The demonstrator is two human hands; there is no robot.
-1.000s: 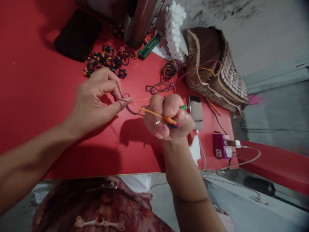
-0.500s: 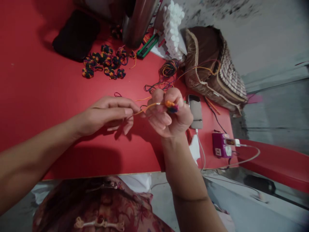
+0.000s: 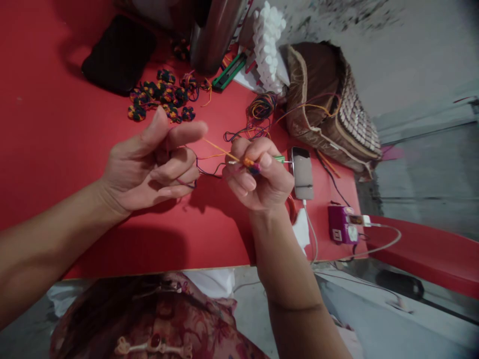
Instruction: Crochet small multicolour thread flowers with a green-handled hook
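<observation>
My right hand (image 3: 271, 182) is closed on a crochet hook (image 3: 279, 159) with a green grip, its metal tip pointing left. Pinched there too is a small crocheted piece (image 3: 251, 165) in orange, purple and dark blue. An orange strand of yarn (image 3: 217, 147) runs from that piece to my left hand (image 3: 149, 172). Dark and purple strands wind around the left hand's curled lower fingers, while its thumb and index finger stretch out. Behind my hands, loose multicoloured yarn leads to a tangled bundle of yarn (image 3: 262, 105).
Several crocheted flowers (image 3: 164, 94) lie on the red table (image 3: 45, 124) beside a black pouch (image 3: 119, 55). A green cutter (image 3: 229, 72), a metal bottle (image 3: 215, 37) and a brown bag (image 3: 318, 94) stand behind. At right are a phone (image 3: 302, 174) and a purple power adapter (image 3: 342, 224).
My left hand has turned palm up and moved left and up, with thumb and index finger raised and the orange strand drawn taut. My right hand has shifted slightly left; the hook's green grip now shows.
</observation>
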